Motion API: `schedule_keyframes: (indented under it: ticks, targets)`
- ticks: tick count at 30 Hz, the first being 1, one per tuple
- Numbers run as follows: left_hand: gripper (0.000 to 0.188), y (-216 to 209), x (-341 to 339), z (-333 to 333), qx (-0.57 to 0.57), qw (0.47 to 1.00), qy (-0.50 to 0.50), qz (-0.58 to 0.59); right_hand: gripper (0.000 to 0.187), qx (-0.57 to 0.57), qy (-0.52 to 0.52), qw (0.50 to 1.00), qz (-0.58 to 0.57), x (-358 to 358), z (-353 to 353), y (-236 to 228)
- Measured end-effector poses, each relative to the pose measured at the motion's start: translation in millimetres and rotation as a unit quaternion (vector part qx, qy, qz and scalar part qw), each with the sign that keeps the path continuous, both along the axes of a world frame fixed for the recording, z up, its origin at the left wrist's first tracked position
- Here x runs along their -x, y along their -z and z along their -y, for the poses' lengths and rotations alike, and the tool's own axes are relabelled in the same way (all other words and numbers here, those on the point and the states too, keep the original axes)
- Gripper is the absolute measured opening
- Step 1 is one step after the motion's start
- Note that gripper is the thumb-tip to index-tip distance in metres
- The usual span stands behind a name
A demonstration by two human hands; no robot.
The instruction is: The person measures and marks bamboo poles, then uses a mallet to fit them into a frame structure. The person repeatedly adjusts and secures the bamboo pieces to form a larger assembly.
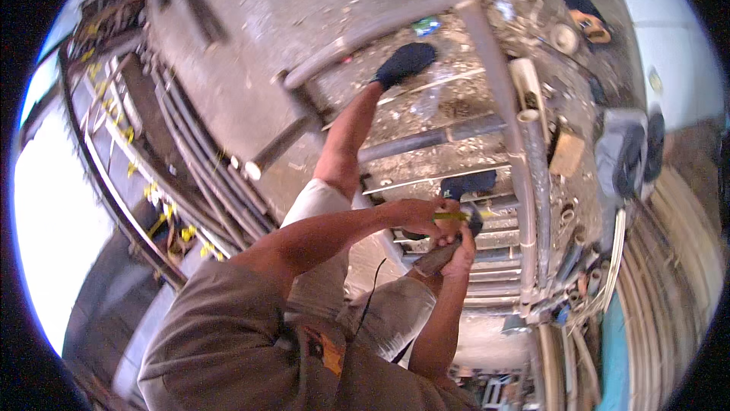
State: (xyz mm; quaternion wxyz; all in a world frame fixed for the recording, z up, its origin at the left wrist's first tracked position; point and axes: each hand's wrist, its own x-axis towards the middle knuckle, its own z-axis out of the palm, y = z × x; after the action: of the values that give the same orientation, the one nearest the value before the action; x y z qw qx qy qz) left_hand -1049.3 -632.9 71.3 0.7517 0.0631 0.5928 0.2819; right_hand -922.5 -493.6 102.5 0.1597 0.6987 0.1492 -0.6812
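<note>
Both of my hands meet over a ladder-like bamboo frame (521, 160). My right hand (458, 257) is closed round a short grey-brown piece that looks like bamboo (436, 260), tilted up to the right. My left hand (422, 217) is closed beside it, at a thin yellow strip (452, 216) that looks like measuring tape. A dark rounded thing (476, 218) shows just past the fingers; blur hides whether it is the piece's end or a separate thing. My fingertips partly cover one another.
Dark-clad feet (407, 65) stand among the frame's rungs, over wood shavings. Bamboo poles (205, 145) lie to the left, and more (654, 297) at the right. An orange-handled saw (589, 25) lies far right. A grey plastic object (620, 149) and bamboo offcuts sit beside the frame.
</note>
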Motion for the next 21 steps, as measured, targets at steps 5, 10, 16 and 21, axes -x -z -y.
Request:
schedule_keyframes:
  ticks: [5,10,16,21]
  targets:
    - [0.086,16,42,14,0.119,0.992,0.001,-0.039,0.032,-0.094,-0.119,0.988,-0.011,-24,29,26]
    - [0.087,94,41,29,0.061,0.969,-0.036,-0.235,0.031,-0.149,-0.1,0.983,-0.048,-12,37,31]
    - [0.073,196,65,2,0.018,0.909,0.145,-0.39,0.047,-0.249,-0.018,0.967,-0.051,-17,47,51]
    - [0.066,308,78,10,-0.02,0.823,0.214,-0.526,0.055,-0.283,0.105,0.953,-0.021,-23,57,90]
